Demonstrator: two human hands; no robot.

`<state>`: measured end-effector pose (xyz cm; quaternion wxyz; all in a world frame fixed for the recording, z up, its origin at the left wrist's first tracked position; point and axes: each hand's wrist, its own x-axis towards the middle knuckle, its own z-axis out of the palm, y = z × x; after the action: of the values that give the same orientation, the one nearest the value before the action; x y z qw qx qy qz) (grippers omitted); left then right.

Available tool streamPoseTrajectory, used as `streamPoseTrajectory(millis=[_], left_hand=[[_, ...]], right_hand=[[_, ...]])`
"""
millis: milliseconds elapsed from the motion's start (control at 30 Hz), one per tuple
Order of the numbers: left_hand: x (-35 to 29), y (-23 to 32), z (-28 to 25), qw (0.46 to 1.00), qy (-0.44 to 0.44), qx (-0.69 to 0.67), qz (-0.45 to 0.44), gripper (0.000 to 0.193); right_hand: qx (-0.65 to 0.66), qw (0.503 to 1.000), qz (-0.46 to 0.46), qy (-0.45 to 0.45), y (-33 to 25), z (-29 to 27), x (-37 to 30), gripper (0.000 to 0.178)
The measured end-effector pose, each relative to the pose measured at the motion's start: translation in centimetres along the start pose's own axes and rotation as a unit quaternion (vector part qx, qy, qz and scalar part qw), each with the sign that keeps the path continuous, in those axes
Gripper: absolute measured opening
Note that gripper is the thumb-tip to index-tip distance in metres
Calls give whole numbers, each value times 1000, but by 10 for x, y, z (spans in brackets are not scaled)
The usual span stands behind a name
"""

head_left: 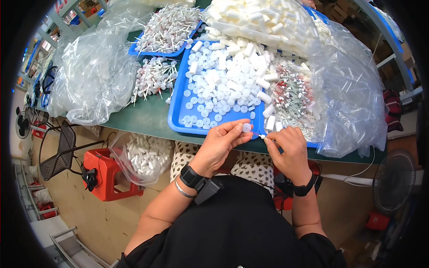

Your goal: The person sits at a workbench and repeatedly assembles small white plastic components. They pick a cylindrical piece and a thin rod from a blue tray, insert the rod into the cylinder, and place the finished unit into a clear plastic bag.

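Observation:
My left hand [225,142] pinches a translucent white plastic disc [246,127] between thumb and fingertips, above the front edge of a blue tray [178,120]. Just right of it, my right hand [288,149] is closed on a thin pin with a white end [262,136]. The pin points toward the disc; whether it enters the disc is too small to tell. Loose discs [223,89] fill much of the tray, with white cylinders [248,49] at their back and right side. Right of them lies a heap of thin red and white pins [290,91].
Disc-topped stems [154,78] lie heaped on the green table [138,118], more in a back tray. Clear plastic bags [89,76] flank the trays, and a bag of white cylinders [272,20] lies behind. Below are a red stool [100,169] and a fan [394,181].

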<state>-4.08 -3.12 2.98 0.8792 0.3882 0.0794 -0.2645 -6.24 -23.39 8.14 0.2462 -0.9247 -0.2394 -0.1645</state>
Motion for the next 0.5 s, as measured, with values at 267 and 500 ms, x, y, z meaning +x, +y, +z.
streamPoseTrajectory(millis=[267, 500], left_hand=[[-2, 0, 0, 999, -3, 32, -4, 33], [0, -7, 0, 997, -42, -18, -69, 32]], right_hand=[[-7, 1000, 13, -3, -2, -2, 1, 8], [28, 999, -23, 19, -6, 8, 1, 5]])
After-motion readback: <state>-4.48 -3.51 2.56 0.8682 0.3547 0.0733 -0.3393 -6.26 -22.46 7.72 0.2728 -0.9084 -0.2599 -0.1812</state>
